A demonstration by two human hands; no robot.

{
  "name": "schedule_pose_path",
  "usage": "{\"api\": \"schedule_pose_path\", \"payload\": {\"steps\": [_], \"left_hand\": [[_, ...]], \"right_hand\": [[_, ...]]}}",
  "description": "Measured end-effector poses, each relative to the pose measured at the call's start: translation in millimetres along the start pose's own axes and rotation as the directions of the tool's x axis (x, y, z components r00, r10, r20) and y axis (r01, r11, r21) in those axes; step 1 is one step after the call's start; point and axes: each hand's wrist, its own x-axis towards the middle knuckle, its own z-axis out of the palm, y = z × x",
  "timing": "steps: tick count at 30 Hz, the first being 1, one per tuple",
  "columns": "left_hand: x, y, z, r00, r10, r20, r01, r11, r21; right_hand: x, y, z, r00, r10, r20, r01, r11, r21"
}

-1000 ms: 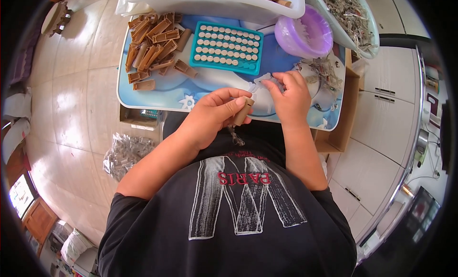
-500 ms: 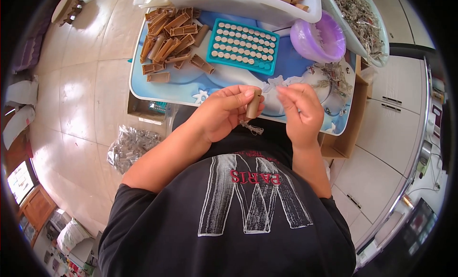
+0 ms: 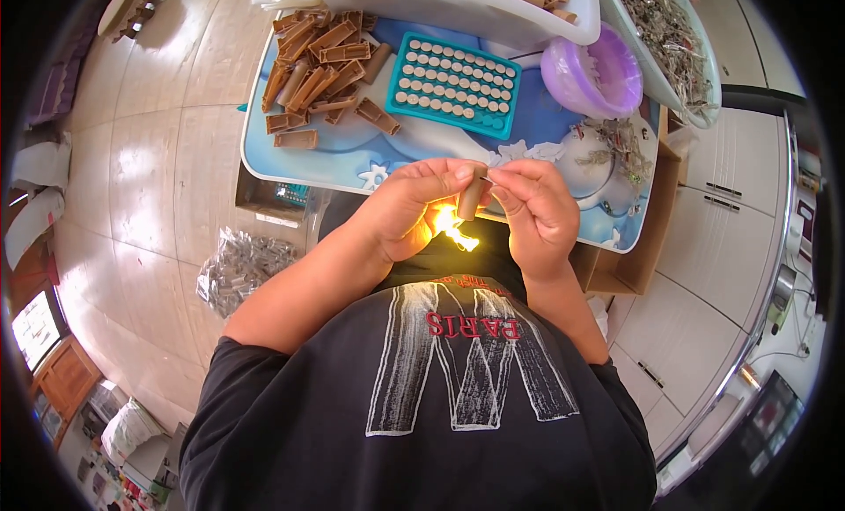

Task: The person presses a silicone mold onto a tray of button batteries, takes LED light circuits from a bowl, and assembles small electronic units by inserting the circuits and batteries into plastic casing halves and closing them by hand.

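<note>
Both hands meet in front of my chest at the near edge of the blue table top (image 3: 352, 154). My left hand (image 3: 412, 207) pinches a small brown plastic piece (image 3: 473, 196) upright between thumb and fingers. The fingertips of my right hand (image 3: 532, 213) touch the top of the same piece. A bright glint of a small metal part (image 3: 459, 235) shows just under the piece. A heap of the same brown pieces (image 3: 321, 62) lies at the table's far left. Beside it sits a teal tray (image 3: 453, 84) with rows of round slots.
A purple bowl (image 3: 591, 73) stands right of the teal tray, with loose metal clips (image 3: 620, 146) in front of it. A white tub (image 3: 458, 5) and a bowl of metal parts (image 3: 673, 36) sit at the back. A bag of shiny parts (image 3: 238, 269) lies on the floor at left.
Both hands have drawn back from the table toward my chest and come closer together. The brown piece now stands upright between them, with the right fingertips on it.
</note>
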Motion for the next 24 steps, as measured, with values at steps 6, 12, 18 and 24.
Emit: {"api": "schedule_pose_path", "payload": {"steps": [6, 12, 18, 24], "left_hand": [[-0.7, 2.3, 4.8, 0.999, -0.02, -0.033, 0.021, 0.999, 0.031], [-0.4, 2.0, 3.8, 1.0, -0.017, -0.002, 0.017, 1.0, -0.022], [-2.8, 3.3, 6.5, 0.999, -0.022, -0.047, 0.022, 1.0, 0.01], [-2.7, 4.8, 8.2, 1.0, -0.014, 0.012, 0.014, 1.0, 0.009]], "right_hand": [[1.0, 1.5, -0.3, 0.999, -0.031, -0.007, 0.031, 0.999, -0.023], [-2.9, 2.0, 3.8, 0.999, 0.04, -0.002, -0.04, 0.998, -0.039], [1.5, 1.0, 0.4, 0.999, -0.029, -0.036, 0.026, 0.996, -0.08], [3.4, 1.3, 2.0, 0.993, -0.115, -0.022, 0.111, 0.982, -0.152]]}}
